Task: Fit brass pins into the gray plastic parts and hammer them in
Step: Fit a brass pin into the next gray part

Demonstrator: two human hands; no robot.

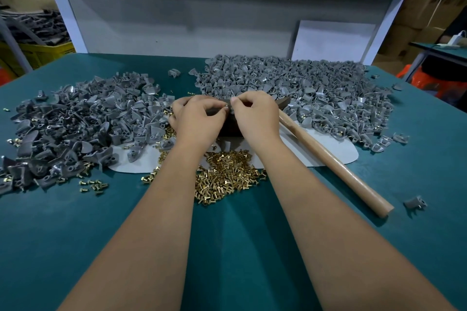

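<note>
My left hand [195,118] and my right hand [255,115] meet at the table's middle, fingertips together on a small gray plastic part [228,104] held over a dark block [230,126]. Whether a brass pin sits between the fingers is hidden. A heap of loose brass pins [227,174] lies just below my wrists. A hammer with a wooden handle [328,156] lies to the right, its dark head [284,102] behind my right hand. Gray parts form one pile at the left [75,124] and a bigger pile at the back right [303,88].
The table has a green mat [227,247]. A white sheet [341,151] lies under the block and hammer. One stray gray part [415,202] sits near the handle's end. A white panel [177,15] closes the back; crates and boxes stand beyond both sides.
</note>
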